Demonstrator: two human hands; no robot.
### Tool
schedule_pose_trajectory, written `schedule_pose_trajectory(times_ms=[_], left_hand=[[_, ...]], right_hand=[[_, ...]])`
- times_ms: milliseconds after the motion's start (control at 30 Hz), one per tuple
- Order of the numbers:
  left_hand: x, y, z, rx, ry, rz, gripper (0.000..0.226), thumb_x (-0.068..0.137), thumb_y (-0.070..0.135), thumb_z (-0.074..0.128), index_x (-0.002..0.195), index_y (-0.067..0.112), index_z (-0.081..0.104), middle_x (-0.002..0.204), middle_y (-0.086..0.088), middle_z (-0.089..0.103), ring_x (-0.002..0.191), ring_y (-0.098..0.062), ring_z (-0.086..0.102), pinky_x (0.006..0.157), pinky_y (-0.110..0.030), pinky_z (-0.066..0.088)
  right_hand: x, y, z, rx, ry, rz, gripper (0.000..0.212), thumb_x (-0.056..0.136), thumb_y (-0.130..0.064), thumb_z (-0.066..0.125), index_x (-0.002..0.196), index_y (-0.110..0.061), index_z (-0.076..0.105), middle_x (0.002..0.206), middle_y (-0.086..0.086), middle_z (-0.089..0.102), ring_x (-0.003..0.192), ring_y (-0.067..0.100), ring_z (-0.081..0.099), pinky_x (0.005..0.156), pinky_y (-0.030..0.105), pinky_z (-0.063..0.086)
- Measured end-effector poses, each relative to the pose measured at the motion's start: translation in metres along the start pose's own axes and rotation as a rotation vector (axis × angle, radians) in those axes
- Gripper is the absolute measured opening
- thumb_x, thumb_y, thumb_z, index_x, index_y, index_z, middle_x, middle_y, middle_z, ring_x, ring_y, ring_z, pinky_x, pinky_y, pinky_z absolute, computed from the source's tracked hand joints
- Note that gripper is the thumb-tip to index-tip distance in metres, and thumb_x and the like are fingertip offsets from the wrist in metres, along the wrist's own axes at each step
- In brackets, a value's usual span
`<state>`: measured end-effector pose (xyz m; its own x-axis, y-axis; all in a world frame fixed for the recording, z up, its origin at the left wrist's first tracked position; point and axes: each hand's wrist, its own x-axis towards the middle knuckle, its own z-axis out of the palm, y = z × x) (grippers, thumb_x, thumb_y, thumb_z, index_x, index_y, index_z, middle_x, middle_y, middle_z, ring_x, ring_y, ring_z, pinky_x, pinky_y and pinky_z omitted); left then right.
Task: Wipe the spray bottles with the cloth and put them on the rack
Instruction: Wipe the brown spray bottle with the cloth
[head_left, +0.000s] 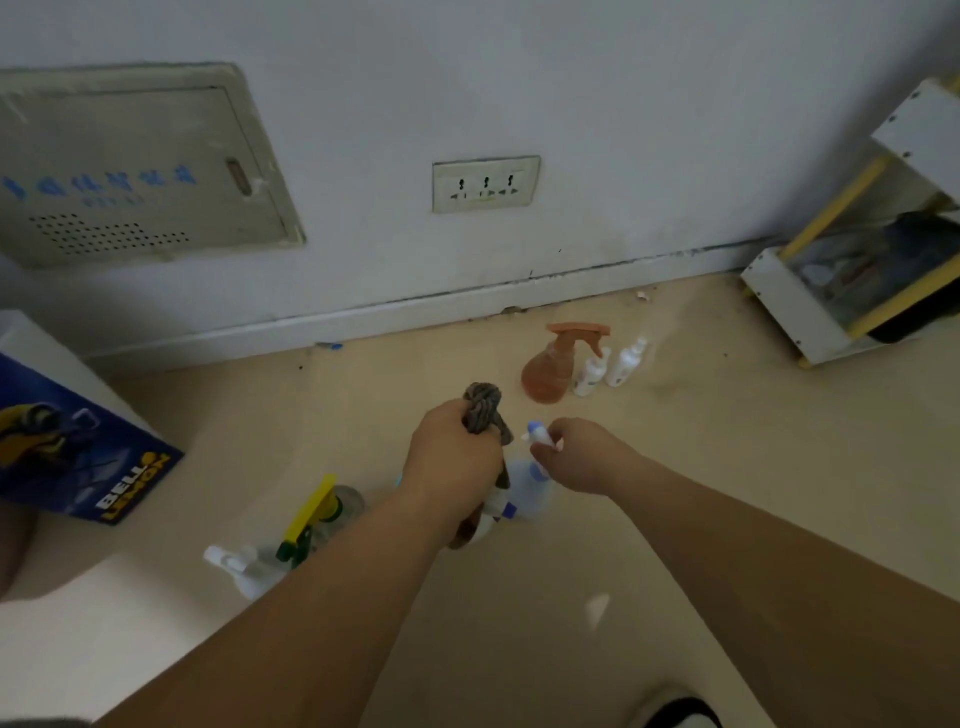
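— What do we have closest to us?
— Low on our left, on the pale floor (519, 623), stands a white spray bottle (244, 566). Just beyond it is a clear bottle with a yellow-and-green trigger (317, 514); the two stand just beside each other.

— And our hands?
— Our left hand (457, 462) is clenched round the cloth (483, 408), a grey-brown bunch sticking up out of the fist and trailing below it. Under that wrist we glimpse a white-and-purple bottle part (496, 512), mostly hidden.

— The right one?
— Our right hand (582, 457) has its fingers curled, pinching the head of the blue-topped spray bottle (525, 486). This bottle is between our two hands, and we cannot tell whether it rests on the floor or is lifted.

— Farther out?
— An orange spray bottle (550, 369) stands near the skirting, with two small white bottles (592, 371) just to its right. The rack (795, 306), white with yellow bars, sits at the far right against the wall, well apart from all the bottles, and something dark lies on its lower shelf. A blue box (78, 452) is at far left. On the wall we see a socket plate (485, 184) and a grey panel (135, 166).
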<state>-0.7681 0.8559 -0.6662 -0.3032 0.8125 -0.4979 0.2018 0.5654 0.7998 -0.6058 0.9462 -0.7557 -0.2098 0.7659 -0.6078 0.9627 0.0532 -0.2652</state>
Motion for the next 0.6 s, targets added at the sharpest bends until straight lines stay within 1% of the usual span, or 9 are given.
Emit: schedule_pose_trajectory(times_ms=[67, 133, 233, 300, 333, 400, 500, 533, 600], left_hand=[[0.006, 0.006, 0.005, -0.029, 0.003, -0.016, 0.018, 0.097, 0.009, 0.054, 0.093, 0.015, 0.070, 0.089, -0.016, 0.070, 0.081, -0.035, 0.066, 0.066, -0.038, 0.053], [0.011, 0.013, 0.010, -0.044, -0.014, -0.022, 0.015, 0.096, 0.008, 0.055, 0.098, 0.006, 0.071, 0.095, -0.025, 0.070, 0.078, -0.033, 0.063, 0.066, -0.040, 0.050], [0.022, 0.018, 0.016, -0.057, -0.001, 0.003, 0.017, 0.096, 0.007, 0.057, 0.103, -0.001, 0.070, 0.101, -0.027, 0.069, 0.077, -0.026, 0.054, 0.065, -0.034, 0.042], [0.030, 0.019, 0.020, -0.068, 0.019, 0.013, 0.018, 0.097, 0.008, 0.056, 0.105, 0.000, 0.070, 0.102, -0.024, 0.068, 0.078, -0.026, 0.054, 0.064, -0.033, 0.042], [0.033, 0.020, 0.021, -0.068, 0.027, 0.019, 0.018, 0.098, 0.008, 0.056, 0.106, 0.001, 0.070, 0.102, -0.023, 0.068, 0.078, -0.025, 0.054, 0.063, -0.032, 0.042], [0.036, 0.021, 0.025, -0.060, 0.041, 0.021, 0.017, 0.098, 0.009, 0.056, 0.104, 0.004, 0.071, 0.100, -0.023, 0.068, 0.077, -0.025, 0.055, 0.062, -0.032, 0.042], [0.035, 0.020, 0.026, -0.068, 0.049, 0.016, 0.015, 0.098, 0.009, 0.056, 0.101, 0.008, 0.071, 0.097, -0.020, 0.069, 0.078, -0.026, 0.058, 0.063, -0.034, 0.045], [0.034, 0.019, 0.026, -0.065, 0.046, 0.019, 0.015, 0.099, 0.010, 0.056, 0.100, 0.010, 0.071, 0.096, -0.018, 0.070, 0.078, -0.025, 0.059, 0.063, -0.032, 0.045], [0.032, 0.020, 0.025, -0.041, 0.033, 0.041, 0.015, 0.099, 0.010, 0.056, 0.098, 0.012, 0.071, 0.094, -0.015, 0.070, 0.077, -0.023, 0.060, 0.061, -0.027, 0.045]], right_hand=[[0.003, -0.008, -0.020, -0.079, -0.069, 0.014, 0.058, 0.102, -0.062, 0.047, 0.096, -0.008, 0.068, 0.086, 0.009, 0.068, 0.072, 0.021, 0.062, 0.064, 0.030, 0.049], [0.007, -0.011, -0.041, 0.003, -0.038, 0.030, 0.058, 0.101, -0.064, 0.046, 0.086, -0.011, 0.067, 0.077, 0.008, 0.069, 0.066, 0.022, 0.067, 0.059, 0.032, 0.057], [0.022, -0.006, -0.074, 0.196, 0.357, -0.016, 0.035, 0.101, -0.044, 0.053, 0.075, -0.022, 0.059, 0.075, 0.004, 0.064, 0.074, 0.025, 0.065, 0.066, 0.037, 0.053], [0.037, -0.002, -0.088, 0.138, 0.622, -0.018, 0.020, 0.095, -0.038, 0.062, 0.098, -0.019, 0.065, 0.100, 0.008, 0.065, 0.102, 0.031, 0.063, 0.081, 0.042, 0.054], [0.044, -0.003, -0.091, 0.080, 0.657, -0.013, 0.031, 0.092, -0.038, 0.066, 0.115, -0.017, 0.065, 0.116, 0.010, 0.063, 0.117, 0.033, 0.057, 0.089, 0.044, 0.053], [0.058, -0.002, -0.087, 0.019, 0.568, -0.033, 0.053, 0.090, -0.036, 0.068, 0.139, -0.019, 0.056, 0.138, 0.010, 0.056, 0.136, 0.034, 0.044, 0.104, 0.047, 0.047], [0.080, 0.003, -0.068, -0.026, 0.391, -0.071, 0.054, 0.099, -0.031, 0.056, 0.152, -0.027, 0.046, 0.159, 0.007, 0.041, 0.152, 0.034, 0.026, 0.122, 0.051, 0.028], [0.086, 0.004, -0.065, -0.062, 0.372, -0.068, 0.052, 0.101, -0.030, 0.052, 0.153, -0.029, 0.043, 0.160, 0.006, 0.039, 0.153, 0.036, 0.023, 0.124, 0.053, 0.023], [0.094, 0.001, -0.064, -0.139, 0.416, -0.038, 0.050, 0.101, -0.029, 0.050, 0.150, -0.026, 0.045, 0.151, 0.009, 0.047, 0.144, 0.038, 0.034, 0.120, 0.053, 0.027]])
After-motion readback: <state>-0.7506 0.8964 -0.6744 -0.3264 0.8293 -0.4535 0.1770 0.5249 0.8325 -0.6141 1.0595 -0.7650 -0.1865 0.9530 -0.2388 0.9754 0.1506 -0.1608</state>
